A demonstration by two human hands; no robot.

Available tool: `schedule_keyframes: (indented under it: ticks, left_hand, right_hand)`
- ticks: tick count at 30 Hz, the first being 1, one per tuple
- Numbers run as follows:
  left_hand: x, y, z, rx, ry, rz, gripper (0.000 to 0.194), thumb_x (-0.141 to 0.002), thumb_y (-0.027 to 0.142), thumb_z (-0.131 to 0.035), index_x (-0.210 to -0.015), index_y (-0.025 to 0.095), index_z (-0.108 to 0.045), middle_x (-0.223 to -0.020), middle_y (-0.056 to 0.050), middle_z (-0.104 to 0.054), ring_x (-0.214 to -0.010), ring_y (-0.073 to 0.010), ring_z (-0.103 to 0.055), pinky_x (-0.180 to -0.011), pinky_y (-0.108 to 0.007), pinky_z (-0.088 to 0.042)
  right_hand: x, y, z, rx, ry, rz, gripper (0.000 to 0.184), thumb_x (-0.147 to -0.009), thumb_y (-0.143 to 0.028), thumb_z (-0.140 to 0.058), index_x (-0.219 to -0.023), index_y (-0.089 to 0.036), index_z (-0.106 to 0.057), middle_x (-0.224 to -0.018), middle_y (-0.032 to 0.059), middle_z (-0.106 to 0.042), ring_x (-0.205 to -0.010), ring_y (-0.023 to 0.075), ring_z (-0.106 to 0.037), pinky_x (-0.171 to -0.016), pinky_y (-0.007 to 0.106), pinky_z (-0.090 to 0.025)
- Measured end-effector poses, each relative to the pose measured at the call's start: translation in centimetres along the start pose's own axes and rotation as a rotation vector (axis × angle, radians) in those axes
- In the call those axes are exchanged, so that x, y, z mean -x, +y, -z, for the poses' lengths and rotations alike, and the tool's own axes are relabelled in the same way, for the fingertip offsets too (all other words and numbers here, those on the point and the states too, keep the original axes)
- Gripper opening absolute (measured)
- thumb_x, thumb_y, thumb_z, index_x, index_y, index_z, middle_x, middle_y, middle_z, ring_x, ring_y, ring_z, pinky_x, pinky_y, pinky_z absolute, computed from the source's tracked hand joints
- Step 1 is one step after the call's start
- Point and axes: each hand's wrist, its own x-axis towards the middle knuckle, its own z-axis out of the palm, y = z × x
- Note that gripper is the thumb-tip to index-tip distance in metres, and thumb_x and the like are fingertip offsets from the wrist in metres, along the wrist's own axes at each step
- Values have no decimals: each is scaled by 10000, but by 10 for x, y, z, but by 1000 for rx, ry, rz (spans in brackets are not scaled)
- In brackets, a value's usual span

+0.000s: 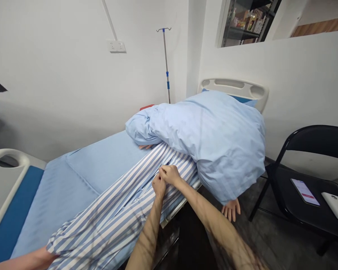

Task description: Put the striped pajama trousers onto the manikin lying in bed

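Observation:
My left hand [159, 186] and my right hand [170, 174] are together, both with curled fingers, above the blue-and-white striped trousers [121, 198] of a figure lying on the bed. Whether cloth is pinched between my fingers is hidden. A light blue quilt [214, 127] lies bunched over the figure's upper body, just beyond my hands. From under its near side hangs one of the figure's hands [231, 210]; the other hand [145, 146] shows by the quilt's far edge. A bare lower leg [30, 259] sticks out of the trousers at bottom left.
The bed sheet [73, 176] runs between the pale footboard [5, 195] and headboard [233, 84]. An IV pole [166, 60] stands behind the bed. At right, a black folding chair [287, 183] carries a lit phone [305, 192] and a white device [337, 206].

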Motion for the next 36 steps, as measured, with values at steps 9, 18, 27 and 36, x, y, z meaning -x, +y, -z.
schedule_keyframes:
  ticks: [9,18,27,36]
  left_hand:
    - [0,-6,-8,-102,75,-74,396,-868,295,-447,-525,231,-258,-517,31,-305,-580,-131,-355,-629,-287,-309]
    - [4,-2,-8,-81,70,-75,390,-848,284,-479,-510,230,-291,-499,39,-336,-566,-124,-358,-620,-277,-287]
    - [-9,41,-18,208,83,39,370,-885,265,-482,-530,238,-381,-535,10,-460,-592,-141,-454,-643,-284,-398]
    - [-10,16,-46,-154,39,-51,271,-947,159,-476,-683,211,-502,-642,-31,-512,-654,-164,-501,-667,-291,-305]
  right_hand:
    - [-7,39,-16,44,16,-195,384,-1012,-226,-496,-644,-186,-596,-594,5,-609,-595,125,-505,-629,272,-233]
    - [-6,40,-18,22,36,-212,401,-1035,-275,-476,-662,-188,-597,-638,25,-653,-624,131,-522,-640,279,-238]
    - [-8,42,-17,-92,91,-264,425,-1049,-303,-407,-652,-201,-518,-654,39,-629,-652,146,-513,-648,281,-257]
    - [-8,53,-25,-203,194,-274,416,-1015,-336,-397,-614,-230,-364,-578,19,-555,-589,147,-464,-645,274,-311]
